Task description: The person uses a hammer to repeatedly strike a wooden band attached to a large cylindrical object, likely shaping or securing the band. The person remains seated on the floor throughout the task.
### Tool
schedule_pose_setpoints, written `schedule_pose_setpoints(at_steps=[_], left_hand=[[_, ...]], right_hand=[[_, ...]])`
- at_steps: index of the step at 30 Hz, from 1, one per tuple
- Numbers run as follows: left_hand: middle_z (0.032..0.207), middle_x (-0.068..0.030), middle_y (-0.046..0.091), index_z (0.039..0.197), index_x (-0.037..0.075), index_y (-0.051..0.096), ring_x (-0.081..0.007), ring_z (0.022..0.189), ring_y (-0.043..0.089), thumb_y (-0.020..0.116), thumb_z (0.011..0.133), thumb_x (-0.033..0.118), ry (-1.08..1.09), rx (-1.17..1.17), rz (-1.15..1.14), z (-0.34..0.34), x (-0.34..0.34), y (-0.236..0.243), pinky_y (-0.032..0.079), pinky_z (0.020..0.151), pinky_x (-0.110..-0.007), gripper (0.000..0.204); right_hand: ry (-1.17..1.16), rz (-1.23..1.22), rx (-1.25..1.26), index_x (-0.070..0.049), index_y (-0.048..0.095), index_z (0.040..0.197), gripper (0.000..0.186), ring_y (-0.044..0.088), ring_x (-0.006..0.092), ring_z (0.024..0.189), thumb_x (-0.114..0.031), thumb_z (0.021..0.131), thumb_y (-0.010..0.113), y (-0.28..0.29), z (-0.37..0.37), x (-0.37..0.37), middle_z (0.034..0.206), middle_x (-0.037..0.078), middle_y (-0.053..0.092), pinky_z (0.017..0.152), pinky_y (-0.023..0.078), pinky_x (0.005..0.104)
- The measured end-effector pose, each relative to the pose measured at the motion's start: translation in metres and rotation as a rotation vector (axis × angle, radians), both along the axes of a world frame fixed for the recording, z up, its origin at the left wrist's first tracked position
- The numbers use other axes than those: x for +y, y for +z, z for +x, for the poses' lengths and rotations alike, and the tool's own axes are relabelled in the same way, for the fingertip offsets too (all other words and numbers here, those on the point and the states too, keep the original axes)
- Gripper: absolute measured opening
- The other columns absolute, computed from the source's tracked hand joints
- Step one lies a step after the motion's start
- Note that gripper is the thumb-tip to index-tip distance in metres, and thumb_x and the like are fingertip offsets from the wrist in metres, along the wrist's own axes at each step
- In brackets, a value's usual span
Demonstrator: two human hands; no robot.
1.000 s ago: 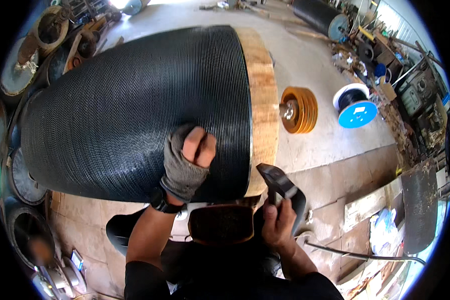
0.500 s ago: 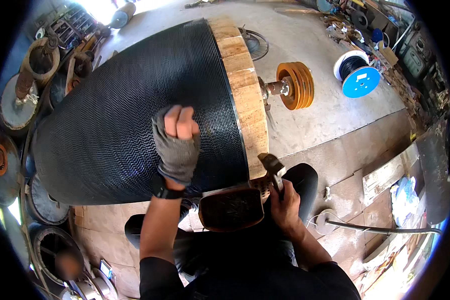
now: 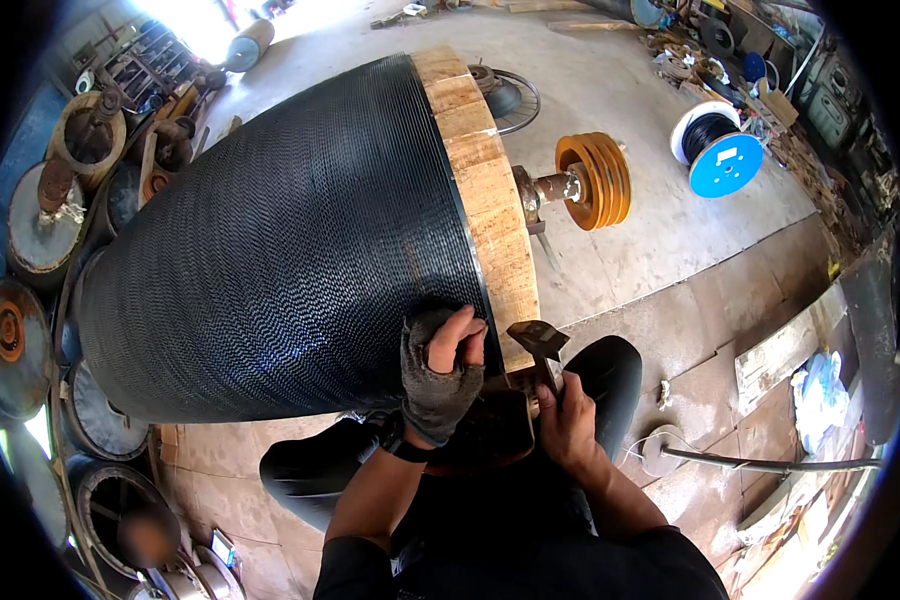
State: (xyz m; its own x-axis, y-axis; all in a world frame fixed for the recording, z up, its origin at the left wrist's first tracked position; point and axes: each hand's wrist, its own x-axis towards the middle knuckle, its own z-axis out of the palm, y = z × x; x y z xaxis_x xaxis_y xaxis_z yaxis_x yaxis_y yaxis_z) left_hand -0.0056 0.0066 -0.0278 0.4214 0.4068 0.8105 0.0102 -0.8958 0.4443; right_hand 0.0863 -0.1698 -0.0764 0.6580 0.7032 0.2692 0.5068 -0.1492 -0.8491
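A large roller wound in ridged black material lies across in front of me, with a bare wooden band at its right end. My left hand, in a grey fingerless glove, is at the roller's near side by the band. Its fingers are curled together; anything pinched in them is hidden. My right hand, ungloved, grips a hammer by the handle, its metal head up beside the band's lower end. Between my legs, partly behind my left hand, sits a dark open container.
An orange grooved pulley sticks out on the roller's shaft. A blue-sided cable reel stands on the floor at right. Old drums line the left side. A pole on a round base and a plastic bag are at right.
My left hand has come down and to the right, from over the roller's surface to beside its wooden band. The hammer stays in my right hand, slightly lower.
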Motion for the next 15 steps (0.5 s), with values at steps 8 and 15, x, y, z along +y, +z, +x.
schedule_pose_setpoints(at_steps=[8,15], left_hand=[[0.091,-0.0058,0.069,0.131,0.002,0.050,-0.0215,0.083,0.065,0.071,0.077,-0.004,0.100,0.202,0.136,0.002,0.003,0.021,0.047,0.084,-0.038,0.058],[0.091,-0.0068,0.065,0.130,-0.001,0.048,-0.0241,0.082,0.061,0.069,0.077,0.003,0.168,0.255,-0.041,0.023,-0.009,0.027,0.044,0.084,-0.043,0.058]], right_hand=[[-0.002,0.071,-0.024,0.002,0.050,0.112,0.024,0.064,0.0459,0.070,-0.011,0.095,0.061,0.000,0.003,0.006,0.080,0.026,0.063,0.057,0.050,0.0460],[0.021,0.050,-0.134,0.005,0.050,0.113,0.025,0.063,0.0448,0.067,-0.009,0.095,0.058,0.021,0.009,0.008,0.079,0.026,0.062,0.057,0.051,0.0455]])
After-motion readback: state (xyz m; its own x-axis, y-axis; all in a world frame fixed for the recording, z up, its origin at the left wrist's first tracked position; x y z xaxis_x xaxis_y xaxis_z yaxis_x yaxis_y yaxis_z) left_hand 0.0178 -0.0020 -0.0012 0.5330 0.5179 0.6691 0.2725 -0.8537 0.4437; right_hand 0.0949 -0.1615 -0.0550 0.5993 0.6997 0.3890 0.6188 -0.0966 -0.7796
